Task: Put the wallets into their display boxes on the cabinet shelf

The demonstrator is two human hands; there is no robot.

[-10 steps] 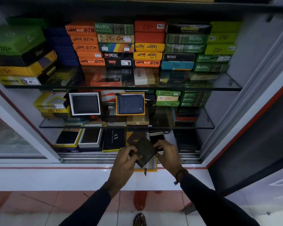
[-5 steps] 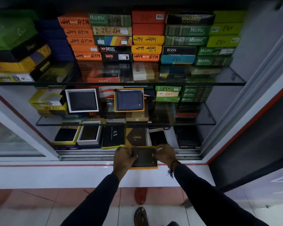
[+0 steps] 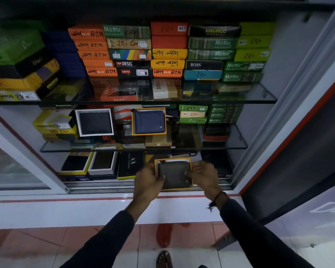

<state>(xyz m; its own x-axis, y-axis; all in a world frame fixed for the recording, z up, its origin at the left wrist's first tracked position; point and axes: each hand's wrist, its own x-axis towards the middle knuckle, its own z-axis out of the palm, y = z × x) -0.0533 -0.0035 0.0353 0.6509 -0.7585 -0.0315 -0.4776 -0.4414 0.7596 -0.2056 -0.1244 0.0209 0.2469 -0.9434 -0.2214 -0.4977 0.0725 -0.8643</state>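
Observation:
A dark olive wallet [image 3: 174, 174] lies flat inside an orange-rimmed display box [image 3: 173, 159], held in the air just in front of the cabinet's bottom shelf. My left hand [image 3: 147, 179] grips the box's left side, thumb on the wallet. My right hand [image 3: 202, 176] grips the right side. On the middle glass shelf a blue wallet [image 3: 149, 121] stands in an orange-rimmed box, and a black wallet [image 3: 95, 122] stands in a white box.
Stacks of closed wallet boxes [image 3: 168, 49] fill the top glass shelf [image 3: 263, 97]. Two open boxes with dark wallets [image 3: 75, 161] and a black AX box [image 3: 131, 163] sit on the bottom shelf. A sliding door rail [image 3: 104, 187] runs along the cabinet front. A foot [image 3: 163, 259] is on the tiled floor.
The wallet went from being held tilted above the box to lying flat inside it. Both hands then lifted the box and moved it up toward the bottom shelf.

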